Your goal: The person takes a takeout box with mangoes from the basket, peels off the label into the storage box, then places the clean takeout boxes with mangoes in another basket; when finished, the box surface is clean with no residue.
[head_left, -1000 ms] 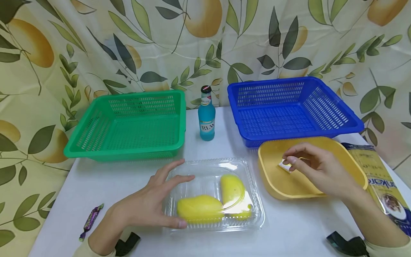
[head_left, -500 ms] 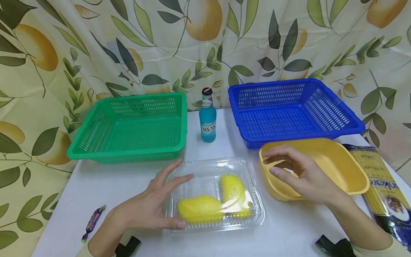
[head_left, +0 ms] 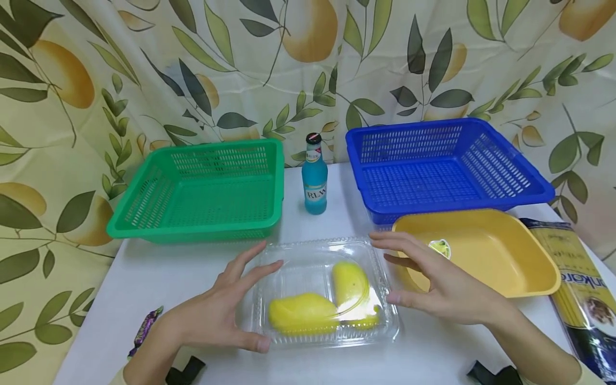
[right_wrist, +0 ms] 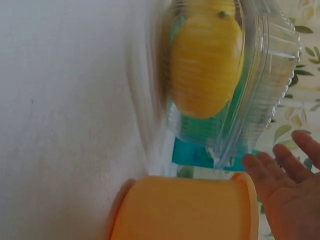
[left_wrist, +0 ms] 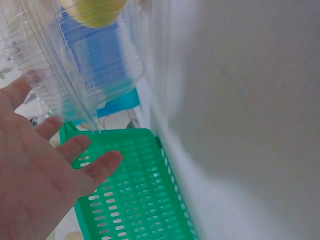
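A clear plastic clamshell box (head_left: 298,255), its lid down, lies on the white table with yellow fruits (head_left: 302,314) inside. My left hand (head_left: 212,307) is at the box's left side, fingers spread and thumb near the front corner. On the other side, my right hand (head_left: 445,286) has its fingers extended toward the box's right edge, partly over the yellow basin (head_left: 510,267). Neither hand grips anything. In the right wrist view, the fingertips sit just beside the rim of the box (right_wrist: 265,100), above the basin's edge. A small white-and-green piece (head_left: 440,247) lies in the basin.
A green basket (head_left: 216,232) stands at back left, and a blue basket (head_left: 447,203) at back right. Between them is a blue bottle (head_left: 315,182). A purple wrapped candy (head_left: 146,329) lies near my left forearm. A pasta packet (head_left: 579,289) lies at the right.
My right hand has moved left from over the yellow basin to the box's right side, uncovering the small piece in the basin. The left hand stays near the box's left side.
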`<state>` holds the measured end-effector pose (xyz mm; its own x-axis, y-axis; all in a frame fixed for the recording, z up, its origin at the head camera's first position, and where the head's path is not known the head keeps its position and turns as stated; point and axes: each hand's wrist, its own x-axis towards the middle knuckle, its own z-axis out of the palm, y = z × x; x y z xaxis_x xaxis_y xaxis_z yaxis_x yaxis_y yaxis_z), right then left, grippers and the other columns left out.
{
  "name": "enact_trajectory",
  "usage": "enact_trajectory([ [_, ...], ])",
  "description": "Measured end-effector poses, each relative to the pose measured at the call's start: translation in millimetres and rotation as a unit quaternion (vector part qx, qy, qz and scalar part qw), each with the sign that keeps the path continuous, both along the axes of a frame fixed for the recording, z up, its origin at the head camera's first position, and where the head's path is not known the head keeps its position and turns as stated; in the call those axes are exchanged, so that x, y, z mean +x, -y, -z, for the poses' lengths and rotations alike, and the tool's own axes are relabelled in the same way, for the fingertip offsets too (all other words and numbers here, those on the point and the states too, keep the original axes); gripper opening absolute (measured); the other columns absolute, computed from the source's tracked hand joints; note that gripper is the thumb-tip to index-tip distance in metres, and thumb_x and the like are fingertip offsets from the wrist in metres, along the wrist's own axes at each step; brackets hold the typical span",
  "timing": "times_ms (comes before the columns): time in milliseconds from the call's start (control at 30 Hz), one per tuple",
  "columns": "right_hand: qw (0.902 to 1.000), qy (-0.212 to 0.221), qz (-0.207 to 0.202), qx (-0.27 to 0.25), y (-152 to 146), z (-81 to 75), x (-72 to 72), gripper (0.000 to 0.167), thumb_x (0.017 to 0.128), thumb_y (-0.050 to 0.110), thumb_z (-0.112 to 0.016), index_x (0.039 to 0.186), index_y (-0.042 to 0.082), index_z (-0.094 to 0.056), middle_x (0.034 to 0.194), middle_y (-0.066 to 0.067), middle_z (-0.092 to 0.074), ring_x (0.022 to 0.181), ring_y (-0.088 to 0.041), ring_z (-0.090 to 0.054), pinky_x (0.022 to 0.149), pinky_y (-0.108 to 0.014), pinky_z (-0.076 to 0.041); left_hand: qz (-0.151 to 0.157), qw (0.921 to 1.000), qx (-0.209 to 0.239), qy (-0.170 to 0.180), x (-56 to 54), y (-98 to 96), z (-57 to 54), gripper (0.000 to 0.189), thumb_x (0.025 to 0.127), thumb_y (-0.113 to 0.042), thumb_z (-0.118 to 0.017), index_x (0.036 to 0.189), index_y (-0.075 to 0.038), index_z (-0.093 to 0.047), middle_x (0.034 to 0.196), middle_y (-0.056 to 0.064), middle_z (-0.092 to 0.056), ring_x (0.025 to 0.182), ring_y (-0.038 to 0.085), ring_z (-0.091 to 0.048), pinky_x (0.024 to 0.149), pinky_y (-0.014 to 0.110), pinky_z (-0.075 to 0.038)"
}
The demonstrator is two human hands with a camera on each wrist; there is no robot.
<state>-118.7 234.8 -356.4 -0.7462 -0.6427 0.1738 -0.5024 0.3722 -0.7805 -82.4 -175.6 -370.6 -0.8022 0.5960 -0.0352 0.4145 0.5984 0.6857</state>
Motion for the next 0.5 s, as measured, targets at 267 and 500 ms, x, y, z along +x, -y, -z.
enact_trajectory([
  [267,0.9944,-0.026,-0.02,0.1,5.9,1.9,9.8,0.095,0.086,0.035,-0.084,0.162,0.032,-0.027,0.17,0.005,-0.022,0.157,-0.013,-0.02,0.116,-0.036,-0.034,0.003,1.0,0.0,0.008,2.6,0.6,3.6,0.117,0.07,-0.054,-0.092,0.163,-0.037,-0.023,0.171,-0.005,0.012,0.155,0.041,-0.009,0.104,0.075,-0.038],
  [500,0.9912,-0.017,-0.03,0.127,13.0,3.4,15.1,0.102,0.083,0.045,-0.085,0.164,0.029,-0.024,0.173,0.001,-0.011,0.159,-0.023,-0.013,0.113,-0.062,-0.033,0.002,0.9996,-0.011,0.027,1.9,0.6,2.4,0.118,0.072,-0.057,-0.089,0.164,-0.038,-0.017,0.17,-0.004,0.019,0.151,0.037,-0.032,0.104,0.063,-0.047],
])
